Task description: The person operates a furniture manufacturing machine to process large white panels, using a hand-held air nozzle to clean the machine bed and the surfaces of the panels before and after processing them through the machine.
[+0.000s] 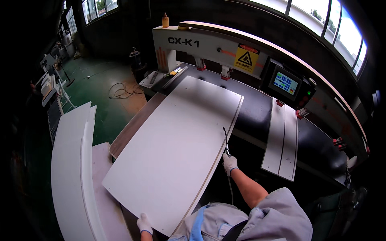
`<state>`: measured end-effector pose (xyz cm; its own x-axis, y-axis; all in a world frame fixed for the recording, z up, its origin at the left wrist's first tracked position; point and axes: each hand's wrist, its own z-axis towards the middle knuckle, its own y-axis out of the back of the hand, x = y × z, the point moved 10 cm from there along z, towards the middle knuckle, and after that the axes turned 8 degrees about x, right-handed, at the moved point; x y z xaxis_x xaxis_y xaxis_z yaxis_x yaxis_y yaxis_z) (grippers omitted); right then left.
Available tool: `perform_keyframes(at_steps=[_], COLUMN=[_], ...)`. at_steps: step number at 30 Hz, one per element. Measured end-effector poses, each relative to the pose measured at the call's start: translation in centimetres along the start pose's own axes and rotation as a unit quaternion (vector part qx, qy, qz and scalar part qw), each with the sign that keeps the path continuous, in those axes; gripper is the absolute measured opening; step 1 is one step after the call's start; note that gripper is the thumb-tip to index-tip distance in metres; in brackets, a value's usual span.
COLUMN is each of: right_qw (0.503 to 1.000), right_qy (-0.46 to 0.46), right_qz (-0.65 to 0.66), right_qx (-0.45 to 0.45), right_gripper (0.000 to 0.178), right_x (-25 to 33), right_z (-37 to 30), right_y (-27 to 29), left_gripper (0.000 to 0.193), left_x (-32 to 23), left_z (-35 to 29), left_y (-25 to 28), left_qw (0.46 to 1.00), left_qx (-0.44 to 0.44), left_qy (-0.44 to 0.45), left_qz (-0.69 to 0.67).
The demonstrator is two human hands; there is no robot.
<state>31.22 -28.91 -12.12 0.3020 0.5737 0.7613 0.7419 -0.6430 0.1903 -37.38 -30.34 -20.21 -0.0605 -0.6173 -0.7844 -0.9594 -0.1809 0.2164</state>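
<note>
The right hand (pixel 230 162) has room to slide over the big white board (pixel 173 136). White panels (pixel 70 164) block the left, and a screen box (pixel 285 83) sticks out on the right

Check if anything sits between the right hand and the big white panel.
Nothing visible does. The right hand, gripping a tool, is at the right edge of the big white panel; the thin nozzle extends over its surface.

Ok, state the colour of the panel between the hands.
The panel is white with a brownish line along its right edge; best in the head view.
</note>
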Motion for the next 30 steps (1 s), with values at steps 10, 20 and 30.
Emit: perform_keyframes(at_steps=[10,20,30], right_qw=[0.982,0.984,0.965], right_qy=[-0.020,-0.002,-0.013], right_qz=[-0.057,-0.081,-0.226], right_qx=[0.178,0.161,0.135], right_gripper=[0.050,0.051,0.052], right_x=[5.8,9.8,15.0], right_z=[5.9,11.9,12.0], right_y=[-6.0,-4.3,-4.0], left_gripper=[0.045,0.044,0.058], left_x=[-10.4,-13.2,-13.9], left_z=[3.3,3.7,3.9], left_y=[-12.7,-18.5,-18.0], left_qw=[0.986,0.963,0.955], left_qx=[0.063,0.052,0.003], left_qy=[-0.098,-0.056,-0.039], left_qz=[0.120,0.259,0.295])
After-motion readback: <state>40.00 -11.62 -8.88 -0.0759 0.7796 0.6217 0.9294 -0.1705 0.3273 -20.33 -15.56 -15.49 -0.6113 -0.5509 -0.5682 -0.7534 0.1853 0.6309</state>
